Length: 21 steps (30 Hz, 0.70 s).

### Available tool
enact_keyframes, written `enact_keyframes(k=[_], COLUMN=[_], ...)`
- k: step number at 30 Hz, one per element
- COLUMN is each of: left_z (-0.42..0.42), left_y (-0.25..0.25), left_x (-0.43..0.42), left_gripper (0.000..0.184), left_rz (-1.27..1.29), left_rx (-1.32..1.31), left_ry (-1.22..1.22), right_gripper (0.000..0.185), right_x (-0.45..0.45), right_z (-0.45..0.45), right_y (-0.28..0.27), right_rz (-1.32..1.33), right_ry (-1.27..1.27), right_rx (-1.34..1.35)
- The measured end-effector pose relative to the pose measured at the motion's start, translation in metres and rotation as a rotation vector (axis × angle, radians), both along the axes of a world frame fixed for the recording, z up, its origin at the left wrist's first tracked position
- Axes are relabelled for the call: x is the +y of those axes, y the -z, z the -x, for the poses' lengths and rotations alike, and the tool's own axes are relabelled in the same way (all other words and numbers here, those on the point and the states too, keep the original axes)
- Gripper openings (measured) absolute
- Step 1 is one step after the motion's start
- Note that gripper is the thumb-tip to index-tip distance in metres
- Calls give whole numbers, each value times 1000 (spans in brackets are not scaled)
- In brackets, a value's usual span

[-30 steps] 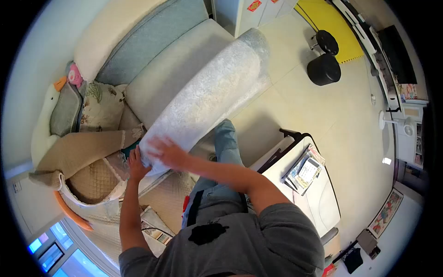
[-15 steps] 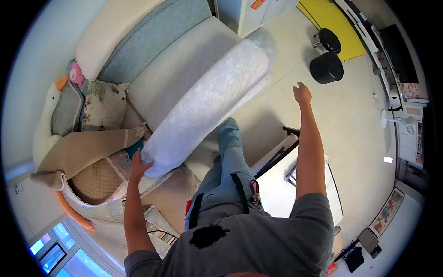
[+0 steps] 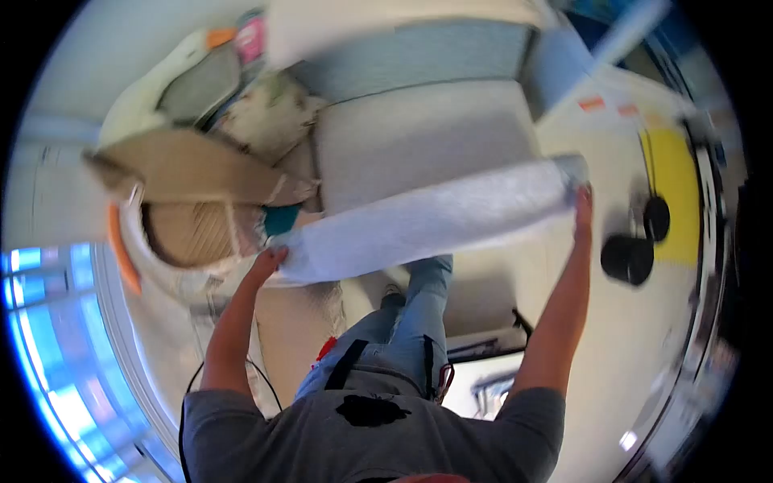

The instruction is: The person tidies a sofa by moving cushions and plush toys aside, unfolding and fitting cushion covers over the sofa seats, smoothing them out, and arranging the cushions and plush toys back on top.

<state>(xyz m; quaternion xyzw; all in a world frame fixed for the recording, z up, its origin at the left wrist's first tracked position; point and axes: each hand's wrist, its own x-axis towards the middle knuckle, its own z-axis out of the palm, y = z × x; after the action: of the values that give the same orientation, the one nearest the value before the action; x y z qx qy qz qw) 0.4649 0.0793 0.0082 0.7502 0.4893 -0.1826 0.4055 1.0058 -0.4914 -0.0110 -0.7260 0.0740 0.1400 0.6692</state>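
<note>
A long white plush sofa cover point(image 3: 439, 213) stretches along the front edge of the sofa seat, with greyish trim at its ends. At its left end, my left hand point(image 3: 267, 262) is closed on the corner. My right hand point(image 3: 584, 205) grips the far right end, its fingers partly smeared by motion. Behind the white band lies the pale sofa seat point(image 3: 427, 129). The undersides of the cover and the parts inside both hands are hidden.
A patterned pillow point(image 3: 270, 117), a white goose-shaped plush point(image 3: 133, 105) and a brown blanket point(image 3: 185, 169) crowd the left side. A black stool point(image 3: 628, 259) stands to the right near a yellow mat point(image 3: 676, 193). A white table point(image 3: 475, 382) is beside my legs.
My view has turned to the right. My right hand has come from above the floor to the cover's right end, and my left hand has closed on its left corner.
</note>
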Motion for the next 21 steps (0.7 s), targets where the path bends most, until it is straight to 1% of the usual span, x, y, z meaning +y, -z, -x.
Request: enact_keyframes(k=[1,2,3,4,5,6,7,8,10,12,14,15,16,17,18,21], left_z=[1,-8,-17,-18,-17,-15,-16,-17,-11,-5,-1,-4,-8,-11,-12,4], left_y=[5,-4,-11,-5,0,-1,-5,-10,-11,-14,-16,-17,-18,-19,-20,-19], left_x=[4,1,-1,3,3,3,4,2,-3,-12,-22,-25,-26,-27,-26,-29], left_gripper=[48,45,44,41,39,39,39,38,39,39,39,39,38,38,35,33], left_rz=[-72,-123,-174,-175,-179,-178,-148,-120,-93,-59,-72,-62,-103,-143,-160,-142], left_rx=[-1,-44,-86,-142,-194,-192,-154,-117,-120,-111,-215,-211,-160,-111,-67,-121], left_ry=[92,149,213,170,137,100,119,143,118,104,-33,-49,-70,-89,-30,-35], right_gripper=[61,66,63,61,61,63,66,66,78,79,79,73,67,67,67,68], right_x=[-6,-14,-13,-19,-7,5,14,19,23,26,30,31,28,25,21,18], right_z=[-12,-20,-26,-42,-44,-43,-44,-53,-76,-80,-75,-74,-73,-71,-68,-59], right_y=[4,5,11,21,8,-11,-21,-18,2,9,5,2,1,-1,-2,-20], right_rz=[104,217,246,177,179,451,725,729,450,493,541,535,532,547,566,583], right_ry=[0,15,26,-120,-161,-158,-144,-168,71,41,12,34,53,36,38,32], right_rx=[14,22,6,-12,-21,17,47,37,98,84,60,67,74,69,79,117])
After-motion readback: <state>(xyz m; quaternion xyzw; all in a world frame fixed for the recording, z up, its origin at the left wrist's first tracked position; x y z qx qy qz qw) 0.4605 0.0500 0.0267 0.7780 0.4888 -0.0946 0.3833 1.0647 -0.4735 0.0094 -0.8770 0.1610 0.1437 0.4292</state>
